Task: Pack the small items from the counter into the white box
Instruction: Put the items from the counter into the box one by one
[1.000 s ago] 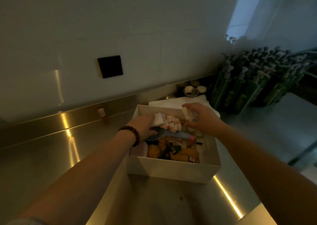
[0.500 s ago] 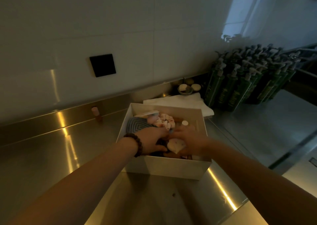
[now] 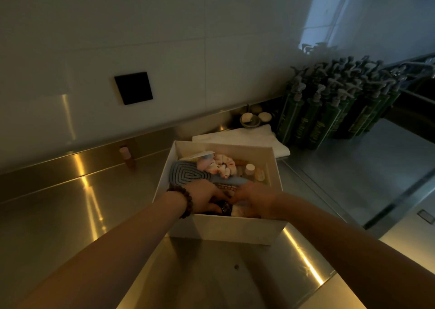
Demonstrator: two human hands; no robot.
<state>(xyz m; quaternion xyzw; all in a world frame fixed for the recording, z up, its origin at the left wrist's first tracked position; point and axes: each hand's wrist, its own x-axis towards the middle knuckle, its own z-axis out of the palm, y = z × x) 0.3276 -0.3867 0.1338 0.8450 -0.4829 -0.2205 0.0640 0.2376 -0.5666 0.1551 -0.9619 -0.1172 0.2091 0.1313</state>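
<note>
Both hands reach into the white rectangular cardboard box (image 3: pixel 226 232) on the steel counter (image 3: pixel 58 209). The left hand (image 3: pixel 204 198) and right hand (image 3: pixel 253 200) lie among the packed items at its near wall. Their grips cannot be told.

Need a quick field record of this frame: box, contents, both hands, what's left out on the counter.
box: white box, open, on steel counter
contents: blue hairbrush, pink scrunchie, small capped bottle, others unclear
left hand: left hand inside box near front wall, grip unclear
right hand: right hand inside box, over a pale item, grip unclear
outside box: small bottle by backsplash, folded white cloth, green pump bottles
</note>
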